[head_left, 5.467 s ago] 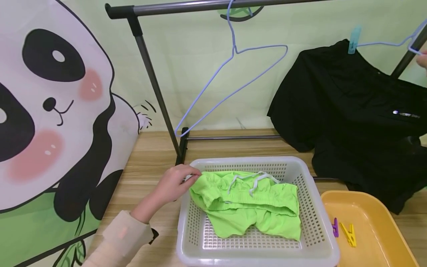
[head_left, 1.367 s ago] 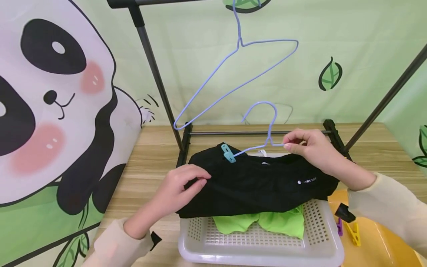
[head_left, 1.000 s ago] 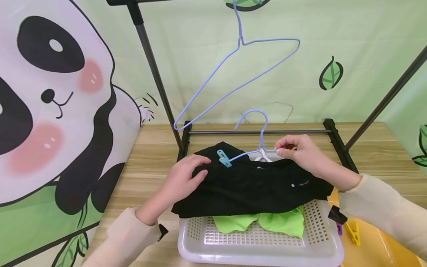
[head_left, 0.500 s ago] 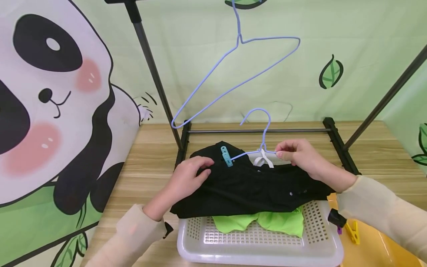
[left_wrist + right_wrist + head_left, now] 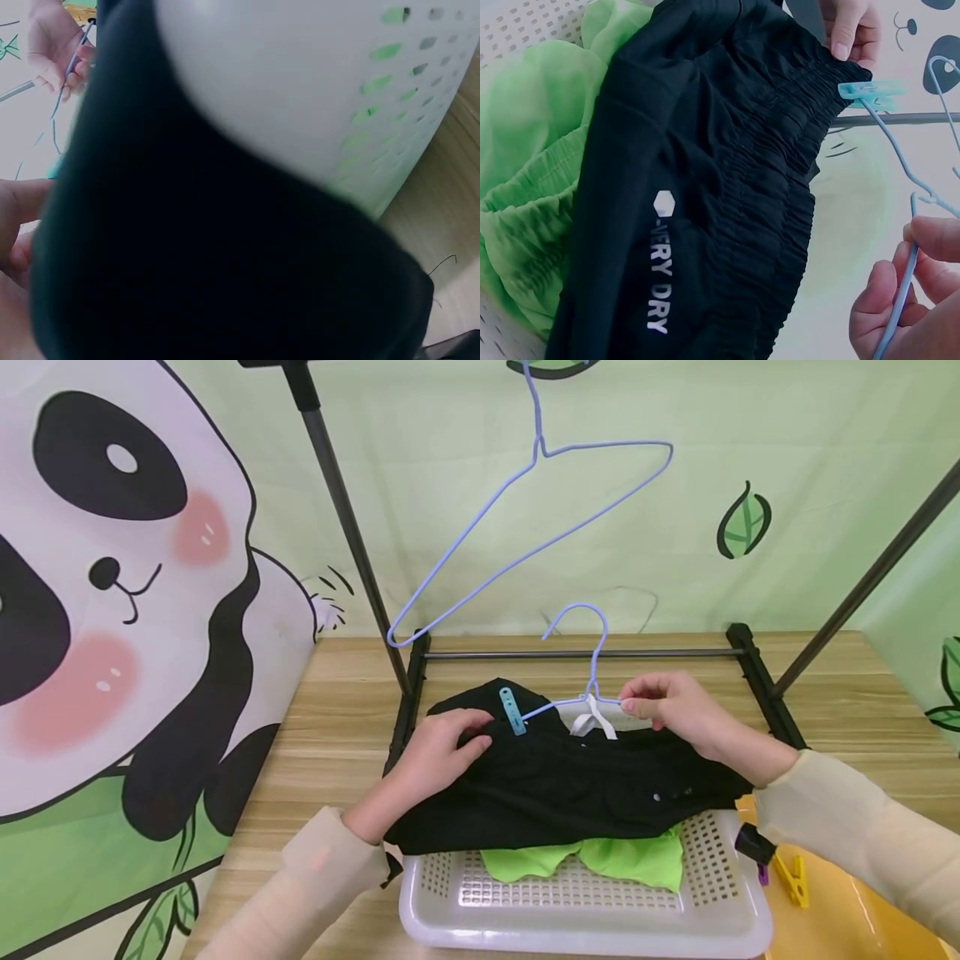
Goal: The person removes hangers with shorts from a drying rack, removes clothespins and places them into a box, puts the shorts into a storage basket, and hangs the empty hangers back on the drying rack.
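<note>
Black shorts (image 5: 570, 793) with a gathered waistband lie over the back part of a white perforated basket (image 5: 592, 933). A light-blue clothes peg (image 5: 513, 712) clips their left waistband corner to a lilac hanger (image 5: 594, 670). My right hand (image 5: 671, 710) pinches the hanger's other arm between thumb and fingers; its hook points up. With thumb and fingers, my left hand (image 5: 446, 747) pinches the waistband corner beside the peg, as the right wrist view shows. Bright green shorts (image 5: 633, 860) lie beneath the black pair, partly hidden.
A second lilac hanger (image 5: 480, 578) hangs from the dark rack (image 5: 341, 502), whose lower bar (image 5: 652, 653) crosses behind the basket. At the right, an orange tray (image 5: 832, 914) holds a yellow peg (image 5: 792, 882) and a purple peg (image 5: 763, 874).
The black shorts have come from the right side over the basket, covering the green shorts' upper part. My left hand has moved from the basket's edge rightward to the waistband.
</note>
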### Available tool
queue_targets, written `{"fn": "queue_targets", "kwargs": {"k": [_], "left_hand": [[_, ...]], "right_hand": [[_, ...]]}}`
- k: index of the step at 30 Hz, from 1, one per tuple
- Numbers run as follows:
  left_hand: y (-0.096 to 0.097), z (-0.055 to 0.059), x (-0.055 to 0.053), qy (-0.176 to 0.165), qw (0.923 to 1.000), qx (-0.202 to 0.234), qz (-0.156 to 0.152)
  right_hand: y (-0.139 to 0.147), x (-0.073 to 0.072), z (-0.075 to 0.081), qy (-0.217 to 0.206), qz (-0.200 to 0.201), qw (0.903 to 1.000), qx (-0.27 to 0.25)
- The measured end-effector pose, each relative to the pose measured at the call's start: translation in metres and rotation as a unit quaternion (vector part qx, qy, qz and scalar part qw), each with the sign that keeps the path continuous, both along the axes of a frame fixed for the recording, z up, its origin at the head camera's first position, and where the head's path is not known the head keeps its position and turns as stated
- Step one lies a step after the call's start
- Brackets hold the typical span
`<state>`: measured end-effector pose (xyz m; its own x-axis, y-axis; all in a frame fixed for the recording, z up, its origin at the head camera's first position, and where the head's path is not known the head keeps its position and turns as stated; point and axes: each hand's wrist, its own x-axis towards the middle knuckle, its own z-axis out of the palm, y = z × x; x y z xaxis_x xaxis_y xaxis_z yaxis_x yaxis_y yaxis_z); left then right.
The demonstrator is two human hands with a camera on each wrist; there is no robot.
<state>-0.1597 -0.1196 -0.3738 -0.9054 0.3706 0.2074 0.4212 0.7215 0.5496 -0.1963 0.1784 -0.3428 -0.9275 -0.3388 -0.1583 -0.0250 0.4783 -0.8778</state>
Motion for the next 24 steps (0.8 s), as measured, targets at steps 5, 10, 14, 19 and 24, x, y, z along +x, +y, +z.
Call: {"fn": "queue_targets", "kwargs": {"k": [5,10,14,19,24], "left_hand": [[0.003,0.0,0.0,-0.015,0.9998,-0.009,-0.009],[0.004,-0.001,0.0,-0.014,0.9991,-0.029,-0.027],[0.004,-0.003,0.001,-0.002,0.9986,-0.04,-0.035],[0.002,-0.004,0.001,0.022,0.9982,-0.039,-0.04],[0.001,-0.003,0.002,0.037,0.9975,-0.044,-0.043]], "right_hand": [[0.001,-0.001,-0.001,0.001,0.0,1.0,0.002],[0.003,0.0,0.0,0.0,0.01,0.9999,0.009],[0.011,0.0,0.008,0.013,0.038,0.9986,0.036],[0.031,-0.001,0.025,0.035,0.073,0.9951,0.057],[0.055,0.0,0.038,0.056,0.105,0.988,0.098]]}}
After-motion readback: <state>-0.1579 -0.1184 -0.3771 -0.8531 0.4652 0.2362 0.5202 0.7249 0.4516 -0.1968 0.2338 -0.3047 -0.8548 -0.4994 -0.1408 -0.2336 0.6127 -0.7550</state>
